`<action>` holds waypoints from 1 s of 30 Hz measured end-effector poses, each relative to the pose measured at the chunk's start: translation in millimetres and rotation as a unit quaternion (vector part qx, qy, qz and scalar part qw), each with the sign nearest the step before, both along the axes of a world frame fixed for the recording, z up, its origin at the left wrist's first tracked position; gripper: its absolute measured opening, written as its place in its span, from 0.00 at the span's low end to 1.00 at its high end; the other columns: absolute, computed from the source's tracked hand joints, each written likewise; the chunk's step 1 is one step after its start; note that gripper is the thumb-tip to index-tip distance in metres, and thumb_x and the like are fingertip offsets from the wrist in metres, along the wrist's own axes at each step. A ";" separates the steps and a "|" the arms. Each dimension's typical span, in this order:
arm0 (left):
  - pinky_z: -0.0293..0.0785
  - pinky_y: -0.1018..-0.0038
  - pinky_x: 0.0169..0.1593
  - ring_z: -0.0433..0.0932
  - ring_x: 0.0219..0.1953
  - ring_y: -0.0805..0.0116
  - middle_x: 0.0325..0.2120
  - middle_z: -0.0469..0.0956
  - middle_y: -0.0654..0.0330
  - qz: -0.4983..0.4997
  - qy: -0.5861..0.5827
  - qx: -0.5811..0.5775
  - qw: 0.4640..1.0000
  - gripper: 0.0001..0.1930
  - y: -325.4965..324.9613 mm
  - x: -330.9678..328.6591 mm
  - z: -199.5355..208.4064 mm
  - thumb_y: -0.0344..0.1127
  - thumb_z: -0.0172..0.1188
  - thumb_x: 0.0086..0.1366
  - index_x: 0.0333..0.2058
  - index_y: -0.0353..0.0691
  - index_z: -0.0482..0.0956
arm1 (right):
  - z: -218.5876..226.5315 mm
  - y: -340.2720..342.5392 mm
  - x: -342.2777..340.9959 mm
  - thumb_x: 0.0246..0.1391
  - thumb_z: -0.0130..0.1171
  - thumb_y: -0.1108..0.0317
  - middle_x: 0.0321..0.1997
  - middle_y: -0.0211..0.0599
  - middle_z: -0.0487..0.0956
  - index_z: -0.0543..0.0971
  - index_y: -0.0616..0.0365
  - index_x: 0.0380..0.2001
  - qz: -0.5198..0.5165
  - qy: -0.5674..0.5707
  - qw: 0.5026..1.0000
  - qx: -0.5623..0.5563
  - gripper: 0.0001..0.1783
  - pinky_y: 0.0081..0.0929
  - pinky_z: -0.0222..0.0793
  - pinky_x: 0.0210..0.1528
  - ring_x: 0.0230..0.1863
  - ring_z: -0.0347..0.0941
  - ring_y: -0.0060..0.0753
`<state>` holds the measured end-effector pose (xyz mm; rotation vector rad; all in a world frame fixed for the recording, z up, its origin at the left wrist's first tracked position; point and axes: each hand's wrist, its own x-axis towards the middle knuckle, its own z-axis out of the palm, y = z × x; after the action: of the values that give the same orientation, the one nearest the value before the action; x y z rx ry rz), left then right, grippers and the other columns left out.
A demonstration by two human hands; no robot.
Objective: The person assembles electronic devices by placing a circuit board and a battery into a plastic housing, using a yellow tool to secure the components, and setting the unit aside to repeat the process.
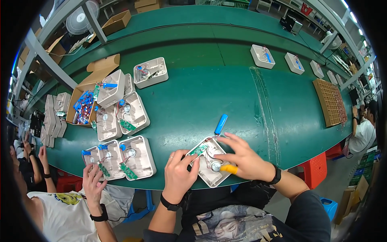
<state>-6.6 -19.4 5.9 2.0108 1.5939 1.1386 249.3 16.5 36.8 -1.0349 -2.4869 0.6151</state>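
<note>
An off-white, rounded-rectangular plastic housing (209, 177), the landmark here, lies open side up on the smooth green tabletop (193, 101). The left hand (179, 171) bends over its left rim, seemingly to steady the thin green circuit board (198, 150); whether the fingertips pinch it, I cannot tell. The right hand (246, 157) spreads over its right side, fingers apart, one digit in a yellow rubbery cover (229, 169), perhaps for grip. Inside sits a round metallic disc (216, 166); just beyond the housing lies a glossy blue cylinder (220, 124).
</note>
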 end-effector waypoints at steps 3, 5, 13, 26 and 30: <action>0.78 0.61 0.43 0.82 0.38 0.52 0.36 0.83 0.54 0.000 0.004 0.000 1.000 0.05 -2.1 0.7 1.9 0.26 0.73 0.60 0.36 0.34 0.90 | -1.4 35.4 12.9 0.61 0.70 0.66 0.71 0.48 0.75 0.87 0.50 0.54 0.008 0.080 0.997 0.004 0.18 0.51 0.64 0.74 0.75 0.66 0.59; 0.78 0.60 0.43 0.82 0.38 0.52 0.36 0.83 0.54 0.004 0.009 0.000 1.000 0.05 -1.3 5.2 5.1 0.26 0.73 0.60 0.36 0.34 0.90 | 9.6 74.1 12.6 0.61 0.68 0.69 0.66 0.42 0.80 0.87 0.52 0.52 0.046 -0.048 0.989 0.134 0.16 0.48 0.68 0.69 0.73 0.70 0.48; 0.78 0.60 0.42 0.82 0.38 0.52 0.35 0.83 0.55 0.007 -0.008 -0.003 1.000 0.05 -4.5 5.7 6.0 0.26 0.73 0.60 0.35 0.34 0.89 | 31.1 87.1 16.6 0.58 0.71 0.70 0.43 0.35 0.86 0.87 0.58 0.51 0.047 -0.095 0.993 -0.053 0.18 0.37 0.78 0.49 0.46 0.82 0.40; 0.80 0.60 0.41 0.82 0.39 0.53 0.37 0.83 0.56 0.011 -0.003 0.005 1.000 0.05 -5.9 -13.1 -4.5 0.28 0.73 0.60 0.36 0.36 0.90 | 7.2 12.6 -33.4 0.58 0.74 0.67 0.46 0.42 0.80 0.85 0.60 0.55 -0.006 -0.018 1.000 0.011 0.22 0.36 0.78 0.47 0.44 0.79 0.45; 0.80 0.60 0.42 0.82 0.39 0.52 0.36 0.83 0.55 0.019 -0.014 -0.004 1.000 0.05 -9.1 -16.7 -7.9 0.27 0.73 0.60 0.35 0.34 0.90 | -0.3 10.0 -39.6 0.58 0.74 0.66 0.49 0.42 0.77 0.85 0.60 0.56 -0.003 -0.056 0.998 0.019 0.24 0.36 0.77 0.51 0.49 0.78 0.46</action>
<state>-23.3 -28.5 -2.0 1.9603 1.6264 1.1670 209.6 26.6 36.6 -1.0888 -2.5796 0.5196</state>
